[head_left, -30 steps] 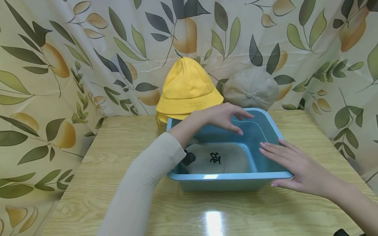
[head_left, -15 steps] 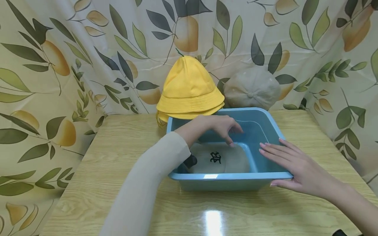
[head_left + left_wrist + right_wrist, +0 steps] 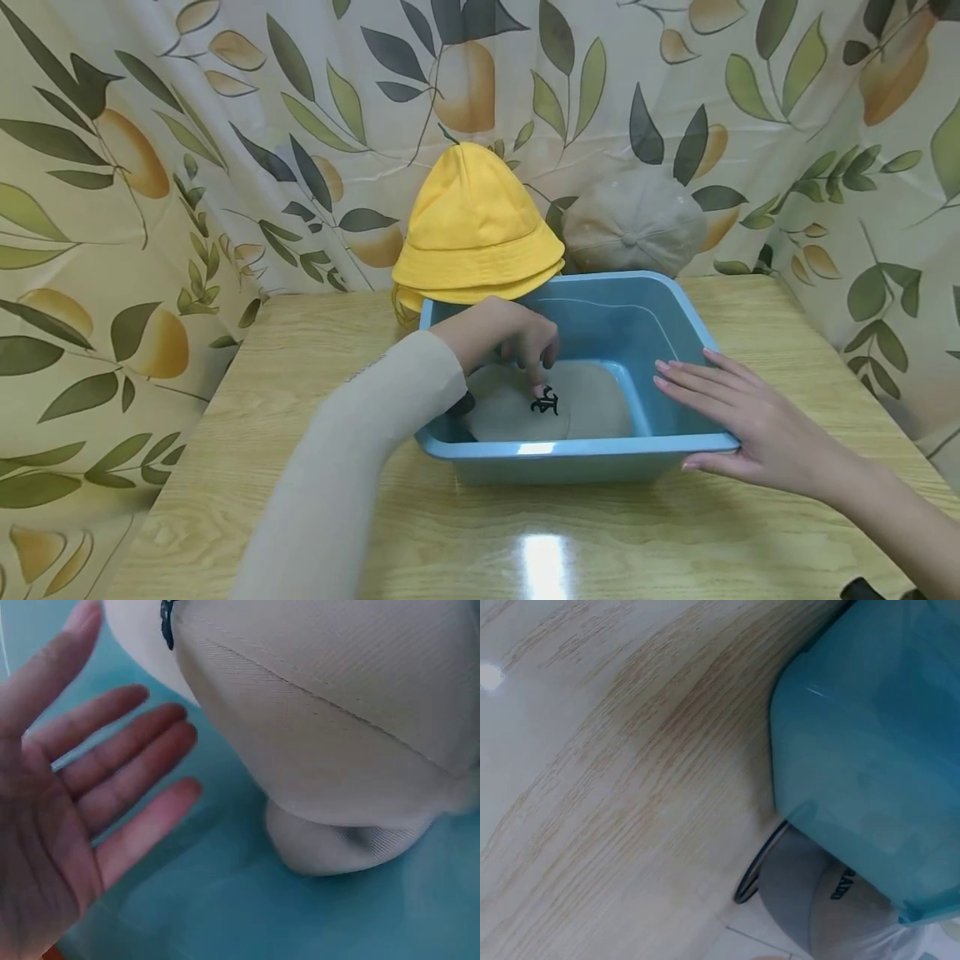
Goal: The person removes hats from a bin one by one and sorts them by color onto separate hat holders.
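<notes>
A pale beige cap (image 3: 592,408) with a black embroidered letter lies inside a blue plastic basin (image 3: 555,450). My left hand (image 3: 521,333) reaches down into the basin, fingers pointing at the cap, one fingertip right at the letter. Seen from the left wrist, that hand (image 3: 97,765) has its fingers spread and nearly straight beside the cap (image 3: 322,712), with nothing in the palm. My right hand (image 3: 750,417) rests over the basin's front right corner, straight fingers across the right rim and thumb outside the front wall.
Stacked yellow bucket hats (image 3: 480,217) stand behind the basin on the left. A light grey-beige cap (image 3: 633,221) sits behind it on the right, its lettered side showing in the right wrist view. A wooden table (image 3: 300,375) lies beneath, with a leaf-patterned curtain (image 3: 300,75) around it.
My left hand has come down from above the basin's far side, moving left and lower toward the cap's letter. My right hand keeps its place on the corner.
</notes>
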`<state>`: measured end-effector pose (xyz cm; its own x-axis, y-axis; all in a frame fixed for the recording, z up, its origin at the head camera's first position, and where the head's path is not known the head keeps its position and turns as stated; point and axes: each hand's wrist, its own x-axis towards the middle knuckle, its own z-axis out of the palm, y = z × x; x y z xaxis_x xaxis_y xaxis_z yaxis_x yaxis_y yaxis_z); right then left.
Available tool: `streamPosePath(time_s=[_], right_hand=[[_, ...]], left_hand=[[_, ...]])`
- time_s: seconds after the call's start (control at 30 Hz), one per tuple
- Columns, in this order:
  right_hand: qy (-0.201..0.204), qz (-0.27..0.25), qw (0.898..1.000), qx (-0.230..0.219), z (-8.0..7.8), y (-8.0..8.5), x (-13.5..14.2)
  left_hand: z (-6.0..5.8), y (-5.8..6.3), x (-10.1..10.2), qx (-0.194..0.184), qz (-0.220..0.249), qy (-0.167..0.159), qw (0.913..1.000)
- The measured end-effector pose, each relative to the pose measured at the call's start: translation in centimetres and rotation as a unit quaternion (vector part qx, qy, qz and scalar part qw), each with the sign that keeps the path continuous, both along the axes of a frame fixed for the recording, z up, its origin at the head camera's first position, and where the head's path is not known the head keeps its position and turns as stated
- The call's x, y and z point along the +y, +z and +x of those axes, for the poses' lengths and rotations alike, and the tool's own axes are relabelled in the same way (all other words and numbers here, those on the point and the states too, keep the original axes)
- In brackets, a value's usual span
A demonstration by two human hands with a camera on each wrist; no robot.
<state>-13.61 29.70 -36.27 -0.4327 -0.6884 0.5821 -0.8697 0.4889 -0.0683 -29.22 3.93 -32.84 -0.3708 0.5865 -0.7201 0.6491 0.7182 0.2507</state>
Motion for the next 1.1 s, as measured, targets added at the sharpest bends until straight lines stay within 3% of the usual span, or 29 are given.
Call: streamPosePath(time_s=[0.23, 0.43, 0.8, 0.93, 1.1], right_hand=[[-0.006, -0.001, 1.0, -0.001, 0.2, -0.1, 0.1], [-0.012, 0.004, 1.0, -0.001, 0.1, -0.2, 0.2], [-0.017, -0.002, 1.0, -0.003, 0.2, -0.3, 0.3], [-0.018, -0.005, 1.0, -0.002, 0.2, -0.4, 0.3], [-0.016, -0.012, 1.0, -0.002, 0.3, -0.4, 0.3]], left_hand=[[0.8, -0.2, -0.9, -0.019, -0.073, 0.037, 0.9965], [1.3, -1.6, -1.5, -0.006, -0.093, 0.031, 0.9951], [0.7, -2.1, -2.2, 0.042, 0.005, -0.037, 0.9984], [0.6, -2.1, -2.1, 0.046, 0.026, -0.036, 0.998], [0.3, -1.6, -2.4, 0.052, 0.071, -0.012, 0.996]])
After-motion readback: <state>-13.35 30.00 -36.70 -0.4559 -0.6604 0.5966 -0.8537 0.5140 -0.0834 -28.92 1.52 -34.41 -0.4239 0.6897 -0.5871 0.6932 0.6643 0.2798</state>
